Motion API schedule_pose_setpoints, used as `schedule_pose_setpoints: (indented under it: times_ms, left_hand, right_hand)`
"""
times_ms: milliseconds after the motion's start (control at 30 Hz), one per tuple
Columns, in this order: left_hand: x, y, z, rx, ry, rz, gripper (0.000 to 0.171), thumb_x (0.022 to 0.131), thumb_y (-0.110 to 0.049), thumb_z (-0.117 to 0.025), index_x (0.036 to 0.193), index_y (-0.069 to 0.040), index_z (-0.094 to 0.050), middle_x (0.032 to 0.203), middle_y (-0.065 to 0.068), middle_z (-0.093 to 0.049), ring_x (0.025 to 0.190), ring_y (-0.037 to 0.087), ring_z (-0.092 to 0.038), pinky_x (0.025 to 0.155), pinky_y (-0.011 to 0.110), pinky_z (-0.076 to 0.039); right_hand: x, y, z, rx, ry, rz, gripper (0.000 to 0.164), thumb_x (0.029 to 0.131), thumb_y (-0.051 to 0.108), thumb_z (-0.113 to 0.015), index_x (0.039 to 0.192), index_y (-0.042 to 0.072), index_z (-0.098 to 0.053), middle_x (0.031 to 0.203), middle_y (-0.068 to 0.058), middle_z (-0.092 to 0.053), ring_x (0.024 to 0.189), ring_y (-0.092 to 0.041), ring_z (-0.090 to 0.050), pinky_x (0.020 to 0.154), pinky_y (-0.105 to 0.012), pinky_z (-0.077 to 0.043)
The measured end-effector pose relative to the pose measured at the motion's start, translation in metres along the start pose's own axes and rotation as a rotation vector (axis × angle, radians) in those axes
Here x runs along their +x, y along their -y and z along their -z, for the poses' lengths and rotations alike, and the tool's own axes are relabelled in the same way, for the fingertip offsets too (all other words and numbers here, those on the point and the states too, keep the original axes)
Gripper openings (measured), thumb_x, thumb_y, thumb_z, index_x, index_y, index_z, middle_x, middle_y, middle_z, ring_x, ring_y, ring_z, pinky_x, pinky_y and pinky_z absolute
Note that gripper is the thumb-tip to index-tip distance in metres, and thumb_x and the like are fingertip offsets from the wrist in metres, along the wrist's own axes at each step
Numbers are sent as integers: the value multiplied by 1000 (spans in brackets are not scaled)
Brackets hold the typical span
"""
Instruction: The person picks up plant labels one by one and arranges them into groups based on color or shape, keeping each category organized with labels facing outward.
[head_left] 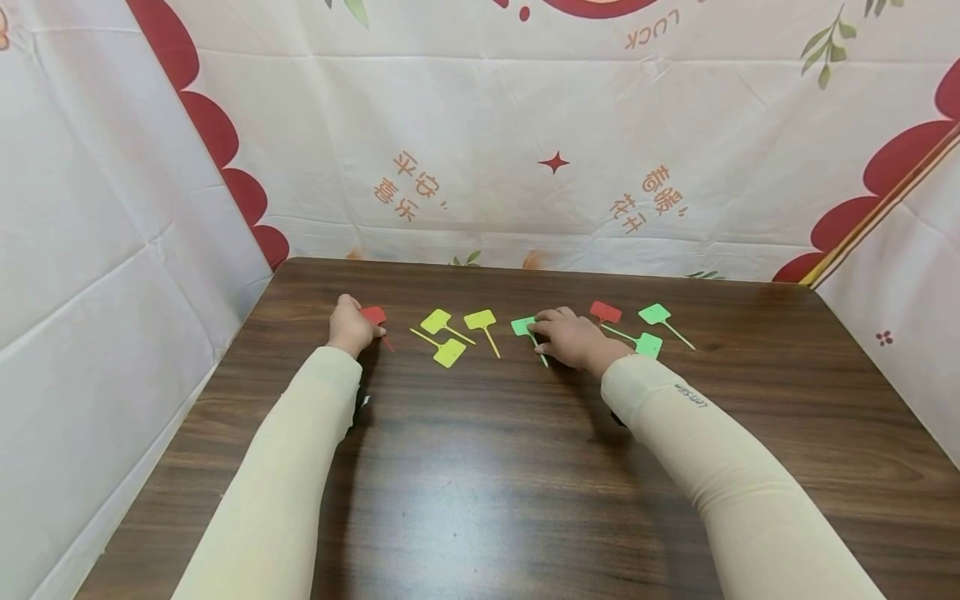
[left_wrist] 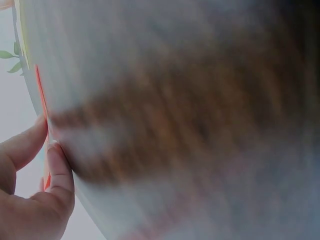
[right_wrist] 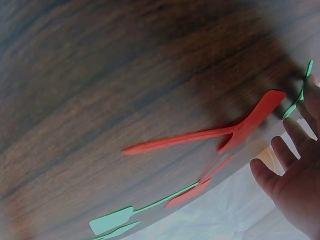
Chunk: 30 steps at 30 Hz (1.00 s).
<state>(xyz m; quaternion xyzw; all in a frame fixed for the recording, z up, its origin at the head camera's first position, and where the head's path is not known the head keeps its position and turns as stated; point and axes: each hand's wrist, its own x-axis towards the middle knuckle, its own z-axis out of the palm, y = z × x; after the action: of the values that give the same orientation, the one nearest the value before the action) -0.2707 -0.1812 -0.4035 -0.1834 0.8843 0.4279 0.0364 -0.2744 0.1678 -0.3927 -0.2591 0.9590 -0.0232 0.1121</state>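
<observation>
At the left of the group, my left hand (head_left: 349, 327) pinches a red plant label (head_left: 373, 315) between thumb and fingers. The left wrist view catches this red label (left_wrist: 41, 92) edge-on at the fingertips. My right hand (head_left: 568, 337) has thumb and fingers on a green plant label (head_left: 522, 326), whose stem points toward the near side. In the right wrist view that green label (right_wrist: 301, 97) is at the fingertips, partly covered by them. Close by the right hand (right_wrist: 295, 185), a red plant label (right_wrist: 252, 120) lies on the table, hidden in the head view.
Yellow plant labels (head_left: 480, 319) lie between the hands on the brown wooden table (head_left: 450, 467). Right of the right hand lie another red label (head_left: 606, 312) and two green ones (head_left: 655, 313). A white printed cloth (head_left: 480, 150) hangs behind the table.
</observation>
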Motion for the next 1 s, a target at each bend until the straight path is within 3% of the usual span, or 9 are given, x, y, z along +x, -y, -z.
schedule_pose_setpoints:
  times_ms: [300, 700, 1000]
  left_hand:
    - [0, -1, 0, -3, -13, -11, 57, 82, -4, -76, 125, 1, -38, 128, 27, -50, 113, 39, -51, 91, 47, -46]
    - [-5, -5, 9, -14, 43, -91, 58, 82, 1, -73, 126, 3, -36, 131, 28, -46, 114, 39, -48, 91, 46, -46]
    - [-12, -10, 17, -78, 64, -113, 58, 79, 6, -73, 124, 4, -37, 128, 27, -47, 106, 33, -48, 81, 37, -48]
  right_hand:
    - [-1, 1, 1, 3, 1, 1, 48, 97, 27, -59, 140, 8, -51, 145, -16, -42, 134, -38, -34, 99, -57, -38]
    - [0, 0, 1, -5, 9, -1, 49, 97, 28, -59, 141, 9, -50, 146, -16, -42, 134, -39, -34, 98, -57, -38]
    - [0, 0, 2, 19, -3, 1, 49, 96, 28, -61, 139, 8, -52, 145, -17, -43, 133, -40, -34, 97, -58, -39]
